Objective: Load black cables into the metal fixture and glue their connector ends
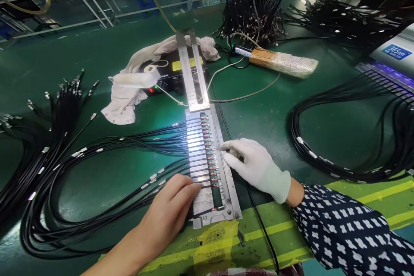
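Observation:
A long metal fixture [199, 198] lies on the bench, with a row of black cables [155, 141] set side by side in its slots. Their stripped ends with small connectors [208, 146] line up along a channel. My left hand [174, 200], bare, pinches a black cable at the fixture's left side, near the lower slots. My right hand [254, 164], in a white glove, is curled with thumb and index close together at the fixture's right rail; anything between their tips is too small to make out. A slotted metal plate [186, 67] adjoins the fixture's far end.
Behind stands a black control box [168, 71] with a white cloth [124, 105] and a white lamp-like device [137, 79]. Cable bundles [69, 112] lie left, and a coil [300, 142] lies right by a machine marked 365nm [397, 51]. A wrapped tool [281, 62] lies beyond.

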`<state>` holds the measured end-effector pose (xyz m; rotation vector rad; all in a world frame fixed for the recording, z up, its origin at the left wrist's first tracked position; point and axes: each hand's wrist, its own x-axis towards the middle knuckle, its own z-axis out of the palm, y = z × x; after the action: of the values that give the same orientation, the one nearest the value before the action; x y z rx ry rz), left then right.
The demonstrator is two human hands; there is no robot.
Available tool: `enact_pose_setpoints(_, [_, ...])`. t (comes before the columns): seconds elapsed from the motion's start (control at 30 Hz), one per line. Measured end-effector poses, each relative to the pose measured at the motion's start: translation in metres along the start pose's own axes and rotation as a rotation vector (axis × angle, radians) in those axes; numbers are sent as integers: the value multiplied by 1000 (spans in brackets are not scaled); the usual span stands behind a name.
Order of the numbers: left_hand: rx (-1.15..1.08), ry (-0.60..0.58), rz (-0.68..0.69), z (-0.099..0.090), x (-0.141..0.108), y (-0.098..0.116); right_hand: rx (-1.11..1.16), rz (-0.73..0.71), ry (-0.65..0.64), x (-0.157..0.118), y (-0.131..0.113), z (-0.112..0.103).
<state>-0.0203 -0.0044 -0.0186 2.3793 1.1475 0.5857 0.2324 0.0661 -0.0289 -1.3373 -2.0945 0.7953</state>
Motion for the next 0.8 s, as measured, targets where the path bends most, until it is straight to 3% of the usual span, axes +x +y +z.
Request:
enact_pose_setpoints(0.17, [-49,14,44,5,-4,-3,4,8,9,1,1,1])
enact_pose_setpoints(0.37, [224,6,39,7,-21,-4,10,10,2,3,0,-1])
enact_pose_setpoints(0.47, [259,-29,35,4,-23,1,17,42,-12,2,0,-1])
enact_pose_setpoints(0.67, [44,-78,-163,-7,-33,23,71,28,-22,-11,1,-3])
enact_pose_setpoints(0.8, [-124,-69,-277,-6,-40,27,66,30,-22,-14,1,-2])
